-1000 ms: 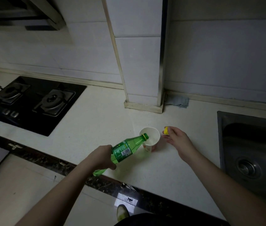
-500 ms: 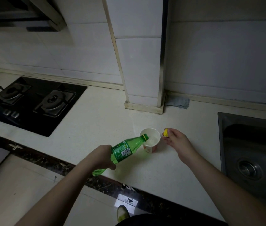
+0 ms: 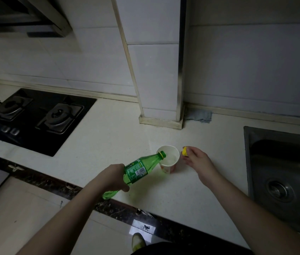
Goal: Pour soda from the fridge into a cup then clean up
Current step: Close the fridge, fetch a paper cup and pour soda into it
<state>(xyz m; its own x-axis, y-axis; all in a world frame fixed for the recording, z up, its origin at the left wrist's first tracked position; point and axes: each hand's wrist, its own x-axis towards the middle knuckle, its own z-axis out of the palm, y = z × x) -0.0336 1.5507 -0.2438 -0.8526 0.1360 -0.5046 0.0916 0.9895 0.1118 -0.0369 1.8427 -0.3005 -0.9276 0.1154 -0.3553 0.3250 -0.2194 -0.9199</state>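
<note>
Two hands are at work on the pale countertop [image 3: 94, 144]. Your left hand [image 3: 111, 178] has its fingers wrapped round the lower body of the green soda bottle [image 3: 138, 169], which is tipped far over with its yellow-ringed mouth inside the rim of the paper cup [image 3: 168, 159]. The cup stands upright between your hands and holds a pale, foamy liquid. Your right hand [image 3: 197, 161] sits just right of the cup, pinching the yellow cap [image 3: 184, 151] at its fingertips, the other fingers loosely curled.

The bottle's green label carries a white barcode panel and small pale print, but the light is dim and I can't read any brand or word on it. The cup has an orange-red design low on its wall, too blurred to make out.

Against the frame half a second ago, almost nothing differs: your left hand keeps the same grip and tilt, the cup stands in the same spot, and your right hand holds the cap as before.

A black two-burner gas hob [image 3: 35, 118] lies to the left, a steel sink [image 3: 283, 177] to the right, and a grey rag [image 3: 199, 115] sits against the tiled wall behind the cup
</note>
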